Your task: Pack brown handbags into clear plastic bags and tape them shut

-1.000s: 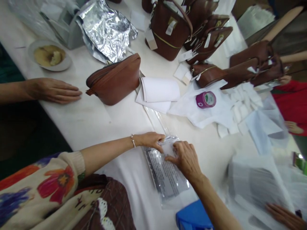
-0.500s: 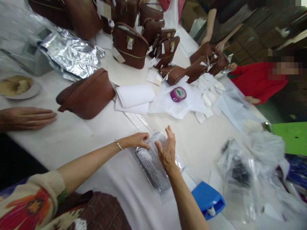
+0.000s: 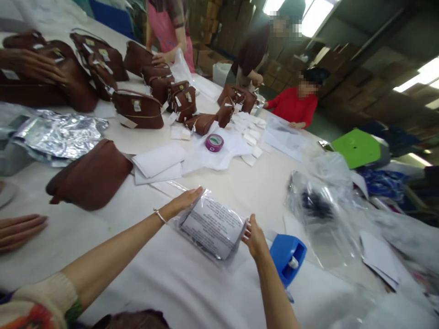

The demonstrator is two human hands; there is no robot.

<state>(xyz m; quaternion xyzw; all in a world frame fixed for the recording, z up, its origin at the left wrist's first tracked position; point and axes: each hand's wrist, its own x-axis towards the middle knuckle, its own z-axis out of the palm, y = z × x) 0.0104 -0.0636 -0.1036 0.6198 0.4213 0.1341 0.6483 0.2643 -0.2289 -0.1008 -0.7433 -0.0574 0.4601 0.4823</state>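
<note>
Between my two hands is a clear plastic bag (image 3: 215, 224) with printed text on its face and something dark and flat inside. My left hand (image 3: 185, 201) grips its far left corner, thumb and fingers closed on the plastic. At the right end, my right hand (image 3: 254, 235) holds the edge with curled fingers. The bag lies at a slight tilt just over the white-covered table (image 3: 151, 256). Close beside my right forearm is a blue tape dispenser (image 3: 287, 258). Folded white paper (image 3: 159, 162) lies beyond my left hand.
A brown leather bag (image 3: 91, 176) lies at left near a co-worker's hand (image 3: 20, 232). More brown handbags (image 3: 139, 109) stand behind, with silver foil (image 3: 61, 135). A purple tape roll (image 3: 214, 142) sits mid-table. Crumpled clear plastic (image 3: 325, 219) lies right. Several people (image 3: 295, 109) stand across the table.
My right hand has moved from over the bag to its right edge, and the bag has turned to lie more crosswise. The camera view has tilted up, showing more of the room.
</note>
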